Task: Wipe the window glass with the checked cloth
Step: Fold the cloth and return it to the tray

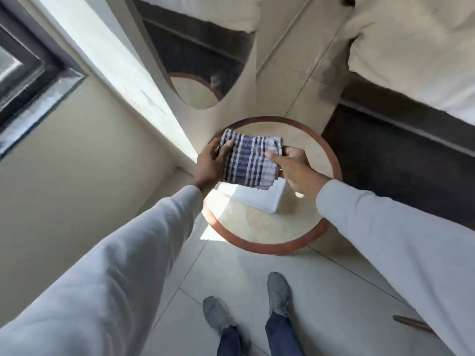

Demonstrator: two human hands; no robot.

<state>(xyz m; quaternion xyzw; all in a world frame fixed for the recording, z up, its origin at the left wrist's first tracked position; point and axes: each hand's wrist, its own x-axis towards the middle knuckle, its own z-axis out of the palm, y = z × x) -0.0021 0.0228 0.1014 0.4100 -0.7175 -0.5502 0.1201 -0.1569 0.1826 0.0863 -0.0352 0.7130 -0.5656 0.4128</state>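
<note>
pale floor tiles (257, 291) run under a round table (331, 160) with a brown rim. above it, the folded checked cloth (250, 159) is held at both ends: left hand (209, 163) and right hand (295, 167) each pinch an edge, thumb on top. window frame (23, 73) sits far left.

We reach both sleeved arms forward and down, our left hand (210, 163) and right hand (295, 168) level, each pinching an opposite edge of the checked cloth (250, 159), thumbs on top.
</note>
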